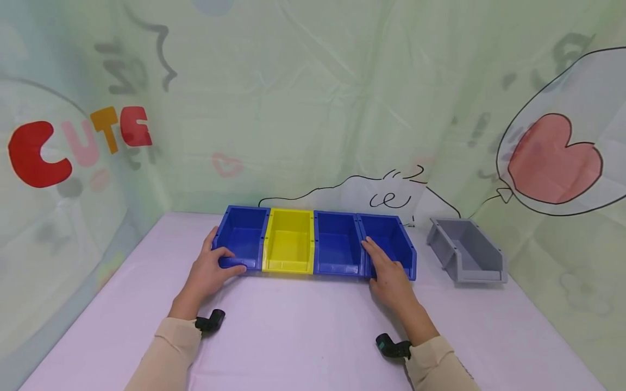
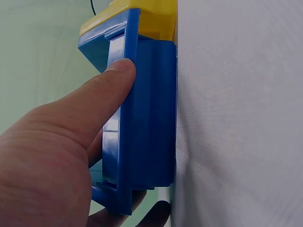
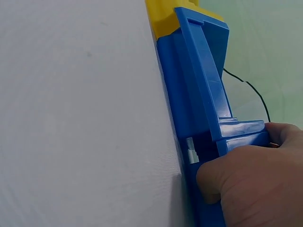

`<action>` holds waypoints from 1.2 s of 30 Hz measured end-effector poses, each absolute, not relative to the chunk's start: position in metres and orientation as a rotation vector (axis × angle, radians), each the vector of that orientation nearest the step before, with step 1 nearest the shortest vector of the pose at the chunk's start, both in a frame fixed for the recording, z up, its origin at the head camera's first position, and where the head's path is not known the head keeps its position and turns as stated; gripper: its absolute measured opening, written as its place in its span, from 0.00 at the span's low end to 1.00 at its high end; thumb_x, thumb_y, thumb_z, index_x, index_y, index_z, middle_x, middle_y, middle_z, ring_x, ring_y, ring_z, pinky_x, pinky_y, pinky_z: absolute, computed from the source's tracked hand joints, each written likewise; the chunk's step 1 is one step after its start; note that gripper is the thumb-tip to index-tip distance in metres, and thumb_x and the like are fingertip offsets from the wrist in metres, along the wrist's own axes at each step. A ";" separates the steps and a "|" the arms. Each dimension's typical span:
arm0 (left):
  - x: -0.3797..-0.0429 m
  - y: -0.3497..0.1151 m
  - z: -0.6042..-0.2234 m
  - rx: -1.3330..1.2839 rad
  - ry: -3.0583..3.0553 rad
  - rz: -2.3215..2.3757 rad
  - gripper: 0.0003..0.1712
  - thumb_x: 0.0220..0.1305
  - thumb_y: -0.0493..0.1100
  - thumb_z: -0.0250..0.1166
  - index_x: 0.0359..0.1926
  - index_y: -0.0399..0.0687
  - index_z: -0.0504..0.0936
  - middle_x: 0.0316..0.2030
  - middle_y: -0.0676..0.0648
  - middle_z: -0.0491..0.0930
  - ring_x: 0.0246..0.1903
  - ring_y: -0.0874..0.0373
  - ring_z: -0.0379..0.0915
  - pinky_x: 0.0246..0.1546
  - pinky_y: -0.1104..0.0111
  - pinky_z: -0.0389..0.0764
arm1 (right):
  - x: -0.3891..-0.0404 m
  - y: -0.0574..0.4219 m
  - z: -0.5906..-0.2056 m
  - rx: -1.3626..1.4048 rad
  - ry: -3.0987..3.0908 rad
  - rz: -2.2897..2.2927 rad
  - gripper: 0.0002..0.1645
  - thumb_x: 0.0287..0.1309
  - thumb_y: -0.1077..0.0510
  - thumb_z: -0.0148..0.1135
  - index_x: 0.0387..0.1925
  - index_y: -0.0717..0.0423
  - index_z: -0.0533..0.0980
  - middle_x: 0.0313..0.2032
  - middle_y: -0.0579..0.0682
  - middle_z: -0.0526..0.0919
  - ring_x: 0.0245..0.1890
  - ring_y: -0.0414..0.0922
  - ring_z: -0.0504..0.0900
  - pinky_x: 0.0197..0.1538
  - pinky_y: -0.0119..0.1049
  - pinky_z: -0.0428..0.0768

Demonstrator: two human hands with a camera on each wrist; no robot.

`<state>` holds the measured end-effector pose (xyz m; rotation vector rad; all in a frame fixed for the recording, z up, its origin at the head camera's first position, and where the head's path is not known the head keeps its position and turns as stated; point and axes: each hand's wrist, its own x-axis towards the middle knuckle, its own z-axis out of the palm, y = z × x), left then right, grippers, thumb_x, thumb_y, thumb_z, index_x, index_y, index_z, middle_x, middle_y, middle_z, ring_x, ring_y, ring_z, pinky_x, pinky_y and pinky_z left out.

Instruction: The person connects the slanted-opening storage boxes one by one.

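Note:
Two blue storage bins, a yellow bin and another blue bin stand side by side in a row, with their low fronts towards me. My left hand grips the leftmost blue bin, its thumb on the front lip and its other fingers along the left side. At the other end, my right hand holds the rightmost blue bin by the wall it shares with the middle blue bin. The right wrist view shows that thumb bent at the front, below the rim.
A grey bin stands apart at the right of the table, angled slightly. Behind the row hangs a printed curtain, which also runs along both sides. The table has a pale cloth.

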<state>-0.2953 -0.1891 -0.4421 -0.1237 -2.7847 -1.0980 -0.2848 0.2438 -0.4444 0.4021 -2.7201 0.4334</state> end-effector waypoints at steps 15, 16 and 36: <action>-0.296 -0.190 -0.444 -0.116 -2.789 -1.101 0.23 0.59 0.55 0.78 0.45 0.42 0.84 0.84 0.43 0.34 0.78 0.29 0.46 0.75 0.36 0.58 | -0.280 0.241 -0.443 0.397 -2.744 0.444 0.57 0.50 0.74 0.69 0.80 0.52 0.56 0.80 0.56 0.59 0.46 0.62 0.88 0.64 0.74 0.70; -0.296 -0.190 -0.445 -0.116 -2.786 -1.102 0.23 0.59 0.54 0.78 0.45 0.42 0.84 0.84 0.43 0.35 0.78 0.29 0.46 0.75 0.37 0.58 | -0.279 0.241 -0.444 0.396 -2.747 0.448 0.57 0.50 0.74 0.68 0.80 0.52 0.55 0.80 0.56 0.59 0.45 0.62 0.88 0.64 0.74 0.69; -0.296 -0.190 -0.442 -0.106 -2.792 -1.085 0.24 0.59 0.55 0.77 0.46 0.42 0.84 0.84 0.43 0.35 0.78 0.29 0.47 0.75 0.37 0.59 | -0.281 0.248 -0.434 0.455 -2.839 0.597 0.56 0.57 0.64 0.64 0.82 0.48 0.50 0.82 0.54 0.52 0.69 0.66 0.74 0.69 0.80 0.57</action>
